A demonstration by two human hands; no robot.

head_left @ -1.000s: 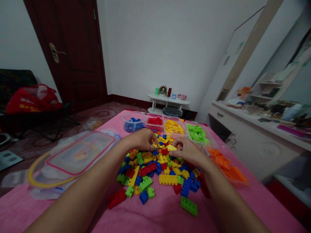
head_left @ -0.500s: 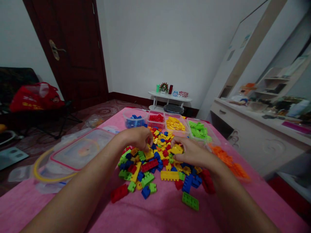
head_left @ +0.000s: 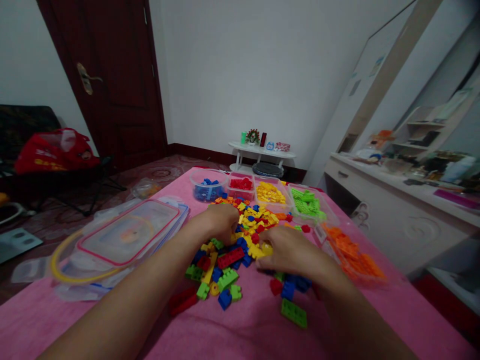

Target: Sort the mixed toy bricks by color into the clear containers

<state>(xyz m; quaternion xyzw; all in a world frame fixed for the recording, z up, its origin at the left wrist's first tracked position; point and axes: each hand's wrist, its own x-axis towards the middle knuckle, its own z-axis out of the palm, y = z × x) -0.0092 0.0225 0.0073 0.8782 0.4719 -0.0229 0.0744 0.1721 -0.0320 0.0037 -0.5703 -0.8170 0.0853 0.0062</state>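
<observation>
A mixed heap of toy building bricks in several colours lies on the pink cloth [head_left: 240, 332]. My left hand [head_left: 224, 221] reaches into the heap's left side, its fingers curled down over a yellow building brick [head_left: 236, 237] that is mostly hidden. On the right, my right hand [head_left: 285, 246] is closed around yellow building bricks [head_left: 265, 249], low over the pile. A red brick [head_left: 230, 257] lies between the hands. Closer to me are a light green brick [head_left: 227, 278], a blue brick [head_left: 225, 299] and a flat green brick [head_left: 294, 313].
Behind the heap stand clear tubs of blue [head_left: 208, 190], red [head_left: 241, 184], yellow [head_left: 270, 192] and green bricks [head_left: 306, 201]. A tray of orange bricks [head_left: 352, 252] is at right. Stacked clear lids [head_left: 129, 232] lie at left. A dresser [head_left: 405, 200] stands beyond the right edge.
My right hand has moved left and slightly nearer, with yellow bricks in its fingers. My left hand has shifted slightly right and nearer, covering more of its yellow brick.
</observation>
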